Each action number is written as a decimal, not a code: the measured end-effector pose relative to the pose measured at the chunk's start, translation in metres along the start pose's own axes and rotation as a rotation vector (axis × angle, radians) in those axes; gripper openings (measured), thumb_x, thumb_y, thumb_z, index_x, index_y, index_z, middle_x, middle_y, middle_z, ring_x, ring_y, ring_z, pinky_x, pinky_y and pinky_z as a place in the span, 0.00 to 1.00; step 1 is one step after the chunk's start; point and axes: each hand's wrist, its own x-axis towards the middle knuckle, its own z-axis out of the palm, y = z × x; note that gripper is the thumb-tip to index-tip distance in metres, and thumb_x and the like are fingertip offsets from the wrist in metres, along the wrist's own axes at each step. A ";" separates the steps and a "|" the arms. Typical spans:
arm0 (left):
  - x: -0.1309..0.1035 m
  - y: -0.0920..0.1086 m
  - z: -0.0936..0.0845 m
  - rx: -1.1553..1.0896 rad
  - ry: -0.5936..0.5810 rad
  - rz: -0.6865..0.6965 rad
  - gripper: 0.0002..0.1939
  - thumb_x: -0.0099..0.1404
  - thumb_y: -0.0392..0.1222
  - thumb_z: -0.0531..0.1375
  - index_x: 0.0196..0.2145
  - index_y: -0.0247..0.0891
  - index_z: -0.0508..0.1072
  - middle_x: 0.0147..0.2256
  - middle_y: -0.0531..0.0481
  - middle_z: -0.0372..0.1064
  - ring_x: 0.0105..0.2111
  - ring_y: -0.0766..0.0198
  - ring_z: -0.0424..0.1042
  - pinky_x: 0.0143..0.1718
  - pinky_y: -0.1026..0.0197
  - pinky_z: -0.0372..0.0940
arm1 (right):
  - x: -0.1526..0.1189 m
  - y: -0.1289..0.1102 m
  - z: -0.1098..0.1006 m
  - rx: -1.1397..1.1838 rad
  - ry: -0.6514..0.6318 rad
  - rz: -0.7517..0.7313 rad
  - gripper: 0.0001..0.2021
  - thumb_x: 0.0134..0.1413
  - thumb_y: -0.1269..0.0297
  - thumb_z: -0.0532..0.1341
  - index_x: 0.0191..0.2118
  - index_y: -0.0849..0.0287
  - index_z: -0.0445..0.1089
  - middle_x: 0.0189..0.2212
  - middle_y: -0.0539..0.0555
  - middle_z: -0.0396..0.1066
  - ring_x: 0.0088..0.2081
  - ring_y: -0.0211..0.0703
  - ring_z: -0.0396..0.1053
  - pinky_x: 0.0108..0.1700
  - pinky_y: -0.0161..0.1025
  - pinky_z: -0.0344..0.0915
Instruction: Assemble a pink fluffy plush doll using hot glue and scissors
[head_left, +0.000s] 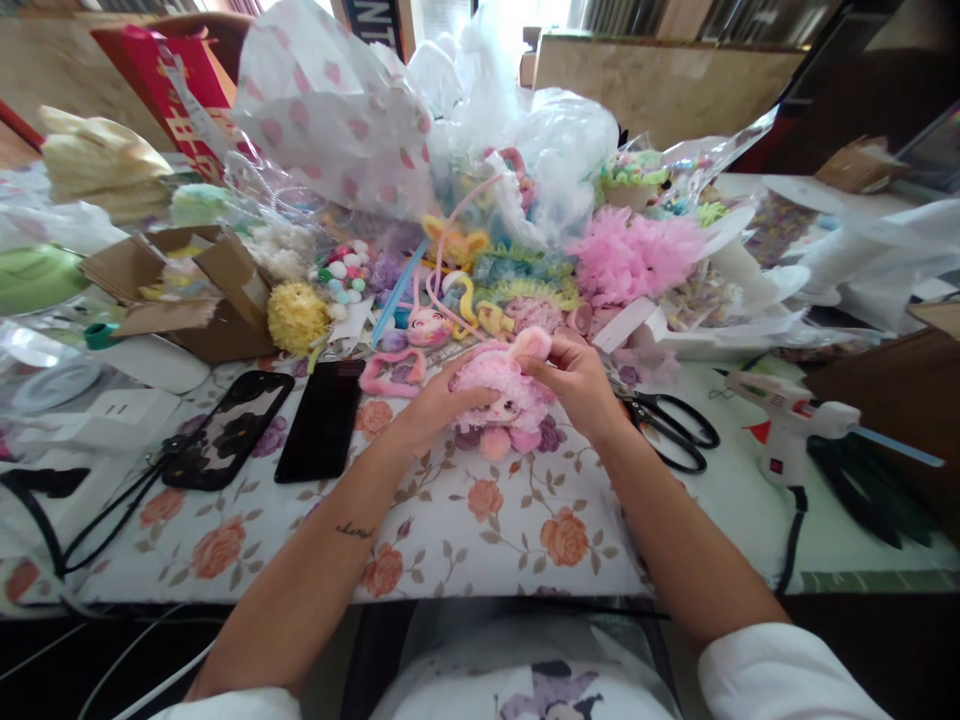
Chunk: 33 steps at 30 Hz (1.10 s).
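Note:
A fluffy pink doll (510,408) with a small face sits over the flowered tablecloth (450,540), near the middle of the view. My left hand (442,405) wraps round its left side, with the thumb across the front beside the face. At the doll's top right, my right hand (571,378) pinches a pink fluffy ear (531,345) between thumb and fingers. Round pink feet show below the face. Behind my left hand lies a pink fuzzy strip (390,374) on the cloth.
Black scissors (671,425) lie right of my right hand, and a glue gun (787,420) farther right. Two phones (319,425) (229,430) lie on the left near a cardboard box (199,300). Behind the doll are pink tulle (637,255), a yellow pompom (298,317) and plastic bags.

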 end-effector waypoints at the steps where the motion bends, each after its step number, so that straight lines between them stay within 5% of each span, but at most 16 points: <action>1: 0.000 0.000 0.001 0.010 0.014 -0.004 0.35 0.54 0.42 0.68 0.59 0.45 0.67 0.52 0.46 0.72 0.48 0.52 0.73 0.47 0.53 0.69 | 0.000 0.001 -0.001 0.001 -0.001 -0.002 0.12 0.45 0.57 0.69 0.29 0.61 0.74 0.25 0.50 0.69 0.27 0.36 0.61 0.30 0.35 0.57; 19: 0.000 -0.005 0.003 0.115 0.113 -0.004 0.36 0.50 0.45 0.70 0.57 0.44 0.68 0.54 0.45 0.70 0.52 0.50 0.70 0.52 0.50 0.66 | -0.008 0.006 -0.002 0.009 0.009 0.016 0.12 0.46 0.57 0.68 0.32 0.60 0.75 0.25 0.49 0.69 0.27 0.37 0.63 0.29 0.34 0.59; 26: 0.000 -0.008 -0.007 0.297 0.052 0.244 0.46 0.44 0.43 0.73 0.61 0.43 0.63 0.64 0.44 0.57 0.63 0.45 0.57 0.62 0.49 0.56 | -0.028 0.006 0.002 -0.225 0.095 -0.350 0.03 0.52 0.64 0.65 0.32 0.56 0.76 0.36 0.52 0.71 0.39 0.43 0.68 0.44 0.40 0.64; 33: -0.009 -0.001 -0.003 0.383 0.075 0.416 0.47 0.45 0.41 0.72 0.62 0.45 0.60 0.64 0.46 0.55 0.64 0.42 0.54 0.63 0.47 0.55 | -0.047 -0.001 0.002 -0.324 0.148 -0.538 0.04 0.54 0.64 0.63 0.35 0.53 0.76 0.37 0.54 0.68 0.40 0.46 0.68 0.43 0.44 0.65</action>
